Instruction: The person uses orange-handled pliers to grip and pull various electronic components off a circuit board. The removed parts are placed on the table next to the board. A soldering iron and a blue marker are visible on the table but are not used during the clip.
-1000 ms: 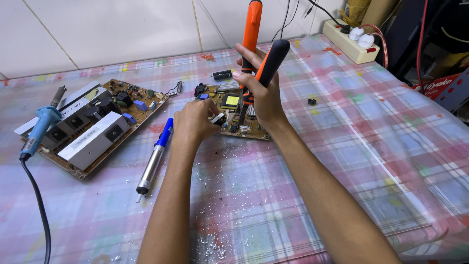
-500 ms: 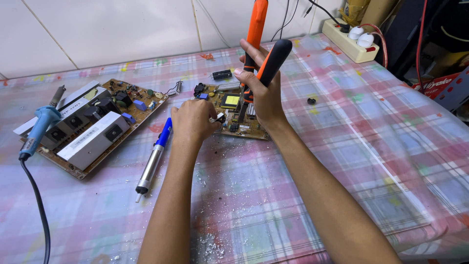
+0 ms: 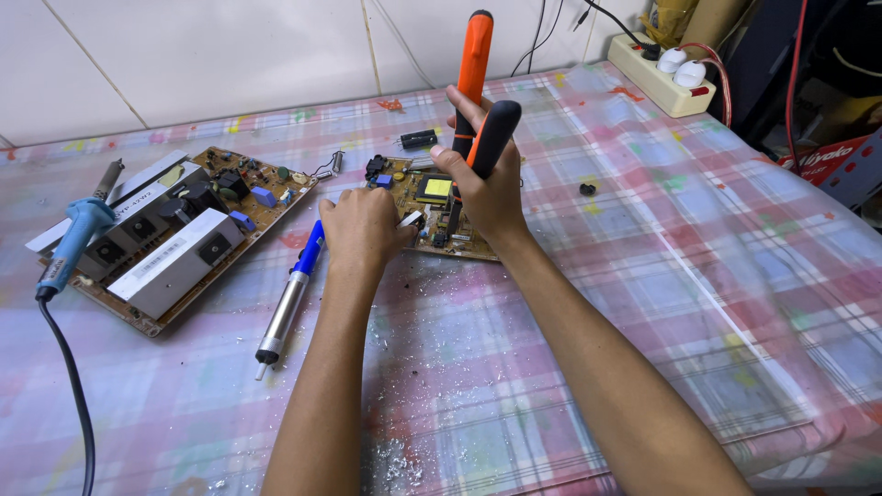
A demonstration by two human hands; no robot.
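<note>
My right hand grips pliers with orange and black handles, held upright with the jaws down on a small brown circuit board with a yellow component. My left hand rests closed on the board's left edge, pressing it to the table. The jaws' tips are hidden behind my hands.
A larger circuit board with silver heat sinks lies at left, a blue-handled soldering iron beside it. A blue and silver desoldering pump lies near my left hand. A power strip sits at the back right. Small loose parts and solder debris dot the plaid tablecloth.
The pliers' handles have drawn slightly closer together and more upright. Both hands stay on the small board.
</note>
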